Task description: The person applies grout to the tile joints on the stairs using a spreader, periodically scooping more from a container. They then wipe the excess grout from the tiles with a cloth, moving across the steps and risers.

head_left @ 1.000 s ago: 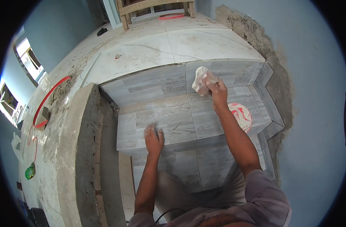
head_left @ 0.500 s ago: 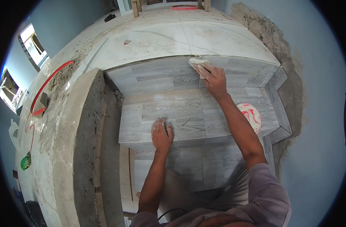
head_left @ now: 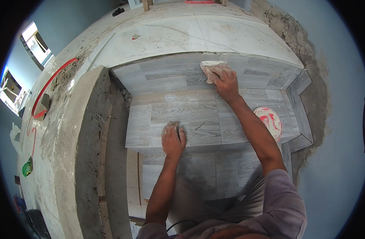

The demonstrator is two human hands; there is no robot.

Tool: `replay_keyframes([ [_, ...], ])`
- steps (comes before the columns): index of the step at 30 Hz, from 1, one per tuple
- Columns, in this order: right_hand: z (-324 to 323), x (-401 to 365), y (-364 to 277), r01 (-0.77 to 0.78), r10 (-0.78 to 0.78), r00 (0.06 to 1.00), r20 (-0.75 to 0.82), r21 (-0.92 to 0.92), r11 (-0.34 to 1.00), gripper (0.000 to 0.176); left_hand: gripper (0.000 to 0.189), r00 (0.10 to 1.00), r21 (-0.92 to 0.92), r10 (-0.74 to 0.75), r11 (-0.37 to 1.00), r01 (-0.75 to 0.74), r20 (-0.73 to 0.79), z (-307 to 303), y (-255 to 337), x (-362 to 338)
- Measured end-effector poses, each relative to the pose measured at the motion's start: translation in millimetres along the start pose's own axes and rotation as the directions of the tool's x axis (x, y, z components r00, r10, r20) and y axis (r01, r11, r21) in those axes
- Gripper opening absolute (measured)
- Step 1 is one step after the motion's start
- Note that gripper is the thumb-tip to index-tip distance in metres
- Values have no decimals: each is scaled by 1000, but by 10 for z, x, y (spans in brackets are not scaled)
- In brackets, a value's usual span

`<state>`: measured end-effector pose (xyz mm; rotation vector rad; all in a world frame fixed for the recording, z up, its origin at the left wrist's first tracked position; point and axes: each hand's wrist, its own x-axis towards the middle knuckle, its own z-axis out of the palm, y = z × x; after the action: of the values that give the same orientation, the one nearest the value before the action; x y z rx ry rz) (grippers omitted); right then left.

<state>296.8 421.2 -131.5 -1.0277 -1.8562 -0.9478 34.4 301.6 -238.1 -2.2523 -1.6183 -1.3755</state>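
One sponge (head_left: 211,67) in right hand (head_left: 227,84), against riser (head_left: 166,77); left hand (head_left: 173,140) on tread (head_left: 214,115)

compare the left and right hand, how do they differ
The right hand grips a sponge; the left hand holds nothing that shows. The right hand reaches far, up on the riser; the left hand lies near, on the tread. Both are bare, backs toward the camera.

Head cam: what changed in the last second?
The right hand carried the sponge up the grey riser tile and now presses it flat along the riser's top edge, under the white slab. Its grip on the sponge is unchanged. The left hand stayed planted on the step tread, and the red-and-white bowl stayed by the wall.
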Motion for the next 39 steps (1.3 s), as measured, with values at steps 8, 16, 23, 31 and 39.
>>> replay_keyframes([
  [8, 251, 285, -92, -32, 33, 996, -77, 15, 999, 47, 24, 1000, -3, -7, 1000, 7, -2, -16, 23, 34],
  [16, 117, 220, -259, 14, -12, 1000, -28, 67, 998, 49, 24, 1000, -5, 21, 1000, -21, -3, -9, 6, 27],
  [23, 165, 349, -260, 72, -71, 997, -14, 5, 997, 44, 23, 1000, 4, -6, 1000, 6, 6, -16, 24, 33],
  [31, -448, 1101, 244, -32, 3, 995, 95, 304, 952, 27, 20, 1000, 4, 13, 1000, -13, -11, -17, 22, 27],
  [39, -264, 1827, 450, -348, -137, 703, 698, 505, 789, 24, 22, 1000, -1, 6, 1000, -6, 24, -1, -19, 10],
])
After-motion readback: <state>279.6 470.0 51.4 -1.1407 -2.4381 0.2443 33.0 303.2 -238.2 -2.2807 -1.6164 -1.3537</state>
